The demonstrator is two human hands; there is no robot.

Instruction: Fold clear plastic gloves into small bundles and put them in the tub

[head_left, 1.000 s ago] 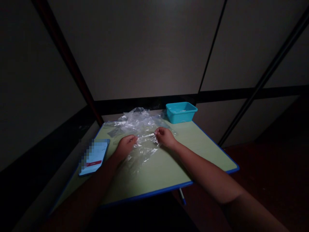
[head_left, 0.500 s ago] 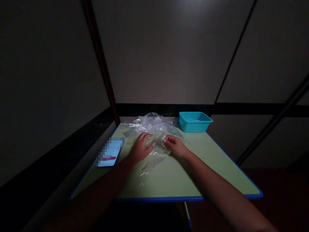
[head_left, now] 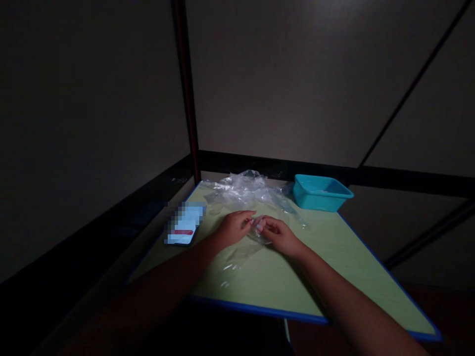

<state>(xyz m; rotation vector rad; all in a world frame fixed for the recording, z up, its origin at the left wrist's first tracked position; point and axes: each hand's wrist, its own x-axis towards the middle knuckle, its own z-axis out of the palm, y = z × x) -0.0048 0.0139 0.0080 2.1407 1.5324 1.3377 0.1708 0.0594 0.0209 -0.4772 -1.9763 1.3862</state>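
A crinkled clear plastic bag (head_left: 261, 238) lies between my two hands above the middle of the table. My right hand (head_left: 282, 236) pinches it with thumb and fingertips. From the other side my left hand (head_left: 234, 228) has closed its thumb and fingers on the bag's edge, close to the right fingertips. Another flat piece of clear plastic (head_left: 237, 259) rests on the table just in front of the hands. Behind them spreads a heap of crumpled clear plastic bags (head_left: 247, 188).
A turquoise plastic basin (head_left: 321, 200) stands at the table's back right. On the left lies a phone (head_left: 185, 225) with a lit, partly blurred screen. The pale green table (head_left: 297, 291) has a blue edge, with walls behind and to the left.
My left hand was open and apart from the right; it has moved in and closed on the plastic. The view has turned left, shifting everything rightward.
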